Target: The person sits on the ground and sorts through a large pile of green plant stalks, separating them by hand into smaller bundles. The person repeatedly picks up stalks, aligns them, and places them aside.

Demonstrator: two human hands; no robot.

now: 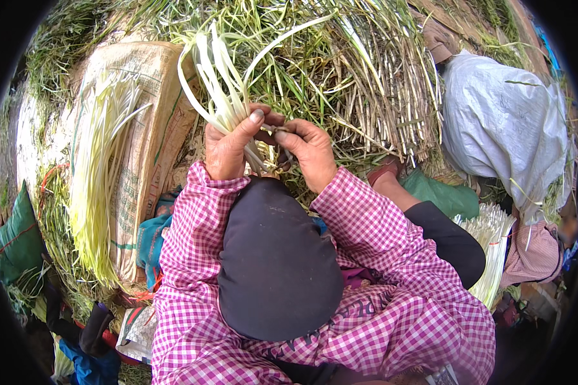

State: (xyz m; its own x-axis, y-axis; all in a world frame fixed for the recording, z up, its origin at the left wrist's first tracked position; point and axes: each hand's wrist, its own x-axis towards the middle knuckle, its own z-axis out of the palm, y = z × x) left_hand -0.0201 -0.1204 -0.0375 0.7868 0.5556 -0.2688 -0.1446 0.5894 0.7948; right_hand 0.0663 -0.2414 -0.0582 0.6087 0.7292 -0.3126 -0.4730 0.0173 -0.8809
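Note:
My left hand (233,139) is closed around a small bunch of pale green-white vegetable stalks (221,82), whose curling tops fan out above it and whose cut-looking ends show below the palm. Close beside it, my right hand (308,147) pinches a thin brownish stem or peel (280,130) between thumb and forefinger, near the left fingertips. Both hands are raised over my dark-covered knee (279,269). To the left, a long bundle of pale yellow-green stalks (94,183) lies on a printed woven sack (144,106).
Unpeeled stalks with brownish stems (375,96) and loose green leaves (289,29) are heaped ahead. A white woven sack (505,130) stands at right, near a green bag (438,195) and a tied stalk bundle (491,250). Other people sit at the lower left (94,361) and right (532,255).

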